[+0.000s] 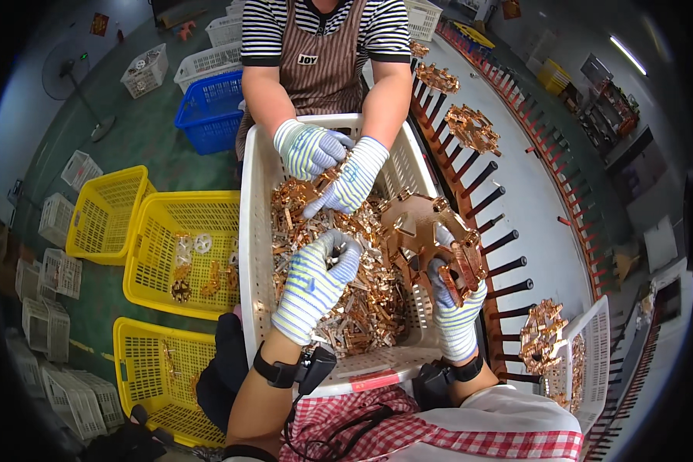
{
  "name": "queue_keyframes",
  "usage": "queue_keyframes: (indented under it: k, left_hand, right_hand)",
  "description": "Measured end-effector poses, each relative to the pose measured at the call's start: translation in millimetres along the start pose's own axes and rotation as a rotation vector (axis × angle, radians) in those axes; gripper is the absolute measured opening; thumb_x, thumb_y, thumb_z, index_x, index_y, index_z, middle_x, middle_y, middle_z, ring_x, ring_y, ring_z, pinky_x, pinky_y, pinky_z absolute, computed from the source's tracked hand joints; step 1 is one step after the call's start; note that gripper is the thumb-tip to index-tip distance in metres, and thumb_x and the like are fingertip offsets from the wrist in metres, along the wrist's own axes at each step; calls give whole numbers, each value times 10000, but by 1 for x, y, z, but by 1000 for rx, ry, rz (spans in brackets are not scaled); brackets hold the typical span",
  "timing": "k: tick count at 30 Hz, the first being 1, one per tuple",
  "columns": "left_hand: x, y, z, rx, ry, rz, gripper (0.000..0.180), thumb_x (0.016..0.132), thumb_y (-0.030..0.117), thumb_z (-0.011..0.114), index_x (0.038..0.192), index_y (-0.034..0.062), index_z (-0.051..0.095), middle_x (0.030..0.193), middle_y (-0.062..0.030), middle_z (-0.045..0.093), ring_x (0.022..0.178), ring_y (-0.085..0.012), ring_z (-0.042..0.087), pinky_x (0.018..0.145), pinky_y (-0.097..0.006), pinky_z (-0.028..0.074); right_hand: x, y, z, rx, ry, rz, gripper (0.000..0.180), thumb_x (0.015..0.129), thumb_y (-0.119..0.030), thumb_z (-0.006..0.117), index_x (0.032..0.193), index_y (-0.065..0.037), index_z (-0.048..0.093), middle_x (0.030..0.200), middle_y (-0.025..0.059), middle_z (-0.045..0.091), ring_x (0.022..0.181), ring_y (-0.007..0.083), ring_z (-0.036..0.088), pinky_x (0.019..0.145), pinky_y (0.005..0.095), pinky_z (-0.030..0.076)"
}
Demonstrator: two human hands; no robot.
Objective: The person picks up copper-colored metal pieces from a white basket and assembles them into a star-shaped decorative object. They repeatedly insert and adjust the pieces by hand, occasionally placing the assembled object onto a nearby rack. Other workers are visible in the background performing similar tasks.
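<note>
My right hand (pixel 456 327), in a striped knit glove, grips a copper-coloured openwork metal casting (pixel 417 225) by its lower right side. The casting is tilted above the right side of a white plastic crate (pixel 252 269). Small copper and silver metal pieces (pixel 366 308) fill much of that crate. Over the pieces, my left hand (pixel 312 285), gloved alike, has its fingers curled toward the thumb; whatever may be between them is hidden. Across the crate, a co-worker's gloved hands (pixel 339 173) are close together on a copper-coloured piece (pixel 322 182).
Yellow baskets (pixel 181 304) and a blue basket (pixel 208 115) stand at the left. Along the right runs a rack with dark pegs (pixel 508 266); copper-coloured castings (pixel 473 129) hang on some. A white basket (pixel 593 362) stands at the lower right.
</note>
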State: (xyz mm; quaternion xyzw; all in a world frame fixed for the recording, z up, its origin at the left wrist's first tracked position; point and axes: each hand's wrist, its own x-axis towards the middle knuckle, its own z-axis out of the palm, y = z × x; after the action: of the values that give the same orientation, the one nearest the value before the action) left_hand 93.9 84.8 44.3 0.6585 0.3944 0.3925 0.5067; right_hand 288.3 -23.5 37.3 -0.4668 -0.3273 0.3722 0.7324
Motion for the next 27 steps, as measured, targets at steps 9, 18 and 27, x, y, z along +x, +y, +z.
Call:
queue_keyframes:
  k: [9, 18, 27]
  left_hand:
    - [-1, 12, 11, 402, -55, 160, 638, 794, 316, 716, 1277, -26, 478, 1205, -203, 530, 1018, -272, 585, 873, -344, 470]
    - [8, 16, 6, -224, 57, -24, 390, 884, 173, 651, 1214, 0, 535, 935, -54, 640, 664, -33, 488, 603, -192, 422]
    - [0, 28, 9, -809, -20, -314, 283, 935, 353, 576, 977, 74, 542, 603, 28, 499, 465, -65, 498, 405, -196, 411]
  right_hand:
    - [5, -18, 13, -438, -43, -101, 295, 821, -85, 720, 1091, -13, 626, 961, 74, 685, 837, 110, 634, 738, 239, 498]
    - [6, -31, 15, -258, -343, 354, 387, 828, -203, 717, 1146, -8, 612, 1035, 78, 667, 953, 144, 627, 855, 298, 518]
    - [11, -35, 25, -44, -370, 91, 630, 864, -231, 665, 1394, -35, 386, 1192, 54, 552, 995, 131, 545, 891, 296, 446]
